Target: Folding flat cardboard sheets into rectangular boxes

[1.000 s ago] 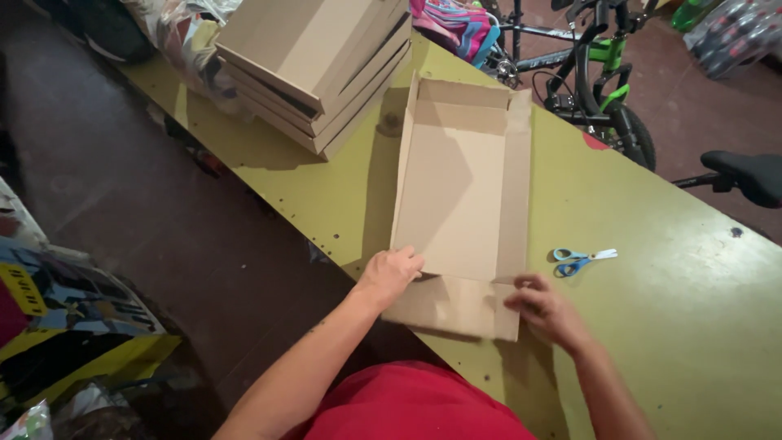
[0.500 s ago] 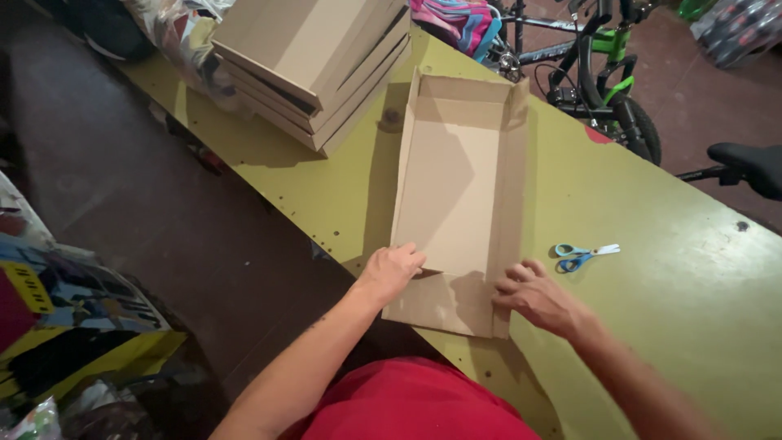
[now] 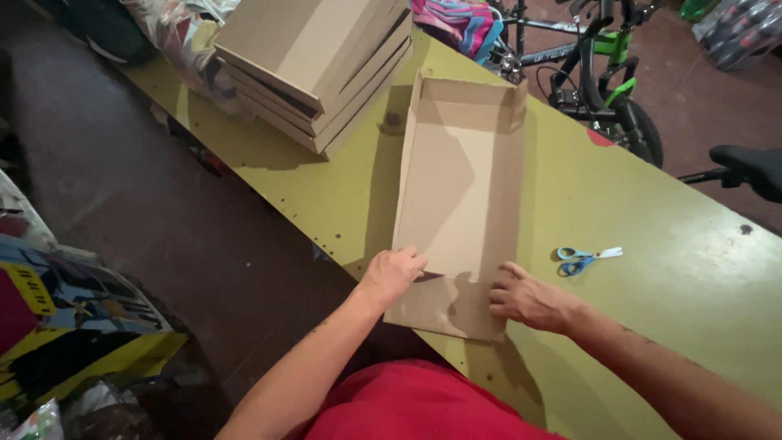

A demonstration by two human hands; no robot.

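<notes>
Your grip on the cardboard box point(image 3: 460, 195) was a flat press, not a clasp: your left hand point(image 3: 393, 273) lay with fingers bent on the near left wall, your right hand point(image 3: 528, 300) spread open on the near flap. The box sat half-formed on the green table point(image 3: 700, 269), long walls raised, near end still flat by the table's edge. You seemed to be at the folding of that near end; next it would likely want the flap raised and tucked while the side walls were held. Blue-handled scissors point(image 3: 588, 257) lay just to the right, a stack of finished boxes point(image 3: 314, 61) beyond. Your fingertips' hold under the flap was hidden; the bicycle point(image 3: 607, 77) was cut off.
</notes>
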